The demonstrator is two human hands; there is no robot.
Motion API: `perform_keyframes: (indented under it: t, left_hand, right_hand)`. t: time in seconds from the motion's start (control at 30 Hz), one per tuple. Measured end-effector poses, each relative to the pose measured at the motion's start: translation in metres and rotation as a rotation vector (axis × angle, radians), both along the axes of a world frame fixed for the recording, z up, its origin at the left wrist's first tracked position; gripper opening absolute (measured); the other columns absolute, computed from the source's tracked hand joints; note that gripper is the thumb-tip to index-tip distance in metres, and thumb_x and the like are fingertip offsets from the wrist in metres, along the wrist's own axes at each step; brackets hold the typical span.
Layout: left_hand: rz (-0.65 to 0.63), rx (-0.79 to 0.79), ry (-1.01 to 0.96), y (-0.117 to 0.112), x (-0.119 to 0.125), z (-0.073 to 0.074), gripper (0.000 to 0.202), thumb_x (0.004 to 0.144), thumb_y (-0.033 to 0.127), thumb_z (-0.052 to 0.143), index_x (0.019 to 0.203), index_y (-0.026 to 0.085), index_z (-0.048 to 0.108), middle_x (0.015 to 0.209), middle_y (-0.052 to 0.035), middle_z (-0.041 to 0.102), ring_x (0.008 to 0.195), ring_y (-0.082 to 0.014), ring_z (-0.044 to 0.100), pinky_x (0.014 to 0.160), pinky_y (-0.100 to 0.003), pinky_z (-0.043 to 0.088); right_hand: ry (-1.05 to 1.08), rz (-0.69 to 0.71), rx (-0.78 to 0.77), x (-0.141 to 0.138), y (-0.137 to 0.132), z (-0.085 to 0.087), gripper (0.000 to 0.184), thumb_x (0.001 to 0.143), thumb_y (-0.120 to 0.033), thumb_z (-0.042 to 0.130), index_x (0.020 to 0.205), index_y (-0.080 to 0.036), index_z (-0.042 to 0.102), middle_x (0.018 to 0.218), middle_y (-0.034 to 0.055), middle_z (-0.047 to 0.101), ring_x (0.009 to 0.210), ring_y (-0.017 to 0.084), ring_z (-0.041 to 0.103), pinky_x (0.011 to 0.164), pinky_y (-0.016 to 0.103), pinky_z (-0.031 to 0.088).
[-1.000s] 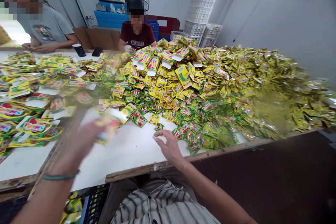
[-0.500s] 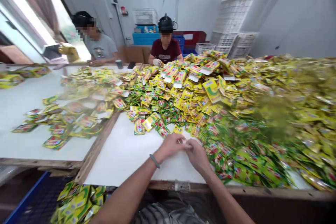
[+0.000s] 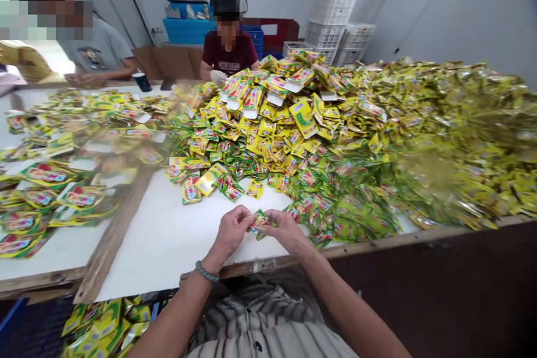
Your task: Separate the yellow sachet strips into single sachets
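Note:
Between my two hands is a small green packet with red print, held above the white tabletop near the front edge. My left hand pinches its left side, a beaded bracelet on that wrist. Thumb and fingers of my right hand grip its right side. Just beyond, a yellow packet and a yellow box lie at the foot of a big pile. Green packets spread close to my right hand.
Yellow packets heap up to the right, with flat boxes on top. A wooden strip divides the table; more boxes lie left of it. Below stands a crate of yellow packs. Two people sit across.
The view has shifted right and downward. My hands have drawn back toward the table's front edge, and a green packet now shows between them.

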State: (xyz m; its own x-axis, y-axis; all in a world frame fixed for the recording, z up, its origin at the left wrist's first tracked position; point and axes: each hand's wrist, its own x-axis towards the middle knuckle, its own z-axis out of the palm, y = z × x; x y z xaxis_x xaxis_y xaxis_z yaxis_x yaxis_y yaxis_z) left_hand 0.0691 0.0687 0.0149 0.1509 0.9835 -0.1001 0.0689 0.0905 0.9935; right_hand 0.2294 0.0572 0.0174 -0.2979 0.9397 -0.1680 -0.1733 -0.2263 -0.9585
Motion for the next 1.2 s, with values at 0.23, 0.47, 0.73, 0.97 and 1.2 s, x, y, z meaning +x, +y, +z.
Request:
perform_keyframes:
  t: [0.23, 0.47, 0.73, 0.97, 1.2]
  left_hand:
    - [-0.042, -0.118, -0.146, -0.01, 0.006, 0.024, 0.036, 0.066, 0.046, 0.072, 0.062, 0.018, 0.049, 0.054, 0.0051, 0.045, 0.05, -0.0084, 0.037, 0.048, -0.022, 0.029]
    - [-0.051, -0.003, 0.037, -0.007, 0.007, 0.016, 0.031, 0.075, 0.046, 0.064, 0.068, 0.018, 0.054, 0.06, 0.0035, 0.052, 0.057, -0.011, 0.046, 0.055, -0.024, 0.037]
    - [-0.071, -0.142, -0.016, 0.009, 0.021, 0.006, 0.037, 0.063, 0.051, 0.07, 0.066, 0.017, 0.055, 0.059, 0.001, 0.055, 0.05, -0.0107, 0.049, 0.051, -0.025, 0.039]
    - [0.248, 0.04, 0.313, 0.077, 0.022, 0.0, 0.031, 0.055, 0.032, 0.075, 0.062, 0.022, 0.046, 0.078, -0.0075, 0.059, 0.103, -0.0316, 0.053, 0.078, -0.036, 0.04]
    - [0.102, 0.032, 0.288, 0.08, 0.023, -0.01, 0.03, 0.053, 0.025, 0.072, 0.067, 0.022, 0.046, 0.063, 0.0022, 0.056, 0.076, -0.0223, 0.059, 0.068, -0.031, 0.041]
  right_hand:
    - [0.228, 0.008, -0.053, 0.001, -0.013, 0.001, 0.035, 0.065, -0.04, 0.078, 0.089, -0.017, 0.067, 0.08, 0.0015, 0.066, 0.068, 0.012, 0.058, 0.068, 0.026, 0.048]
    - [-0.357, -0.187, 0.307, 0.005, -0.011, 0.001, 0.026, 0.075, -0.037, 0.069, 0.063, -0.017, 0.058, 0.056, -0.0042, 0.047, 0.056, 0.01, 0.041, 0.052, 0.022, 0.036]
    - [0.142, -0.214, 0.024, 0.003, -0.014, 0.0, 0.026, 0.07, -0.04, 0.071, 0.071, -0.017, 0.059, 0.066, -0.0005, 0.059, 0.059, 0.012, 0.051, 0.057, 0.025, 0.043]
    - [-0.311, -0.437, 0.281, 0.023, 0.0, -0.021, 0.025, 0.071, -0.039, 0.071, 0.063, -0.017, 0.063, 0.066, 0.0005, 0.058, 0.067, 0.014, 0.051, 0.062, 0.026, 0.044]
    - [-0.101, -0.389, 0.125, 0.031, 0.017, -0.024, 0.032, 0.064, -0.042, 0.076, 0.073, -0.016, 0.06, 0.065, -0.0006, 0.061, 0.059, 0.013, 0.055, 0.056, 0.024, 0.045]
